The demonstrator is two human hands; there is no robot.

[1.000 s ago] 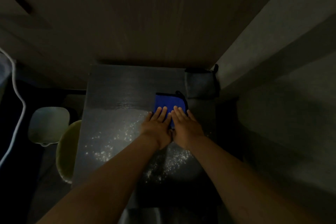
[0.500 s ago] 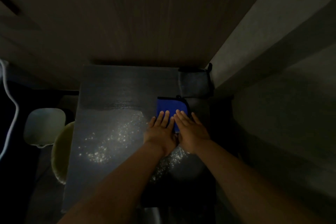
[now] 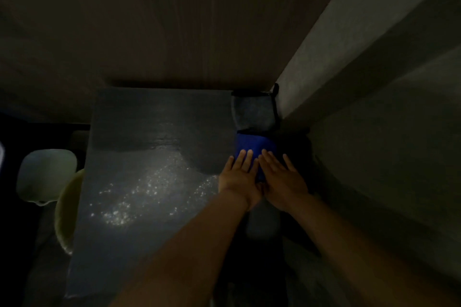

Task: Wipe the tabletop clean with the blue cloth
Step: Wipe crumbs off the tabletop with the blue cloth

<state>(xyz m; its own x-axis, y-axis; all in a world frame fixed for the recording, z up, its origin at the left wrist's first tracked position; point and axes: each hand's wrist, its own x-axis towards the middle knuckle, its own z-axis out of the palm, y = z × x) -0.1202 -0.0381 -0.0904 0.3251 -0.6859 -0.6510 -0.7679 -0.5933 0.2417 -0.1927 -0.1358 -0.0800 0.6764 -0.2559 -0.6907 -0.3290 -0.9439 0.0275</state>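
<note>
Cloth [image 3: 254, 144], blue, is pressed flat at the worktop's [image 3: 159, 117] right edge under left hand [image 3: 239, 177] and right hand [image 3: 284, 182], fingers [image 3: 245, 161] spread; even pressure should be carried leftward through the glistening specks [image 3: 139, 192].

Both hands [image 3: 264, 179] slid blue cloth [image 3: 257, 144] rightward.

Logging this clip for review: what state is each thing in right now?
blue cloth: flat at the table's right edge, pressed by both hands.
left hand: open, palm down on the cloth.
right hand: open, palm down on the cloth.
tabletop: wet, glistening droplets left of the hands.
grey cloth: folded, untouched, in the far right corner.
</note>
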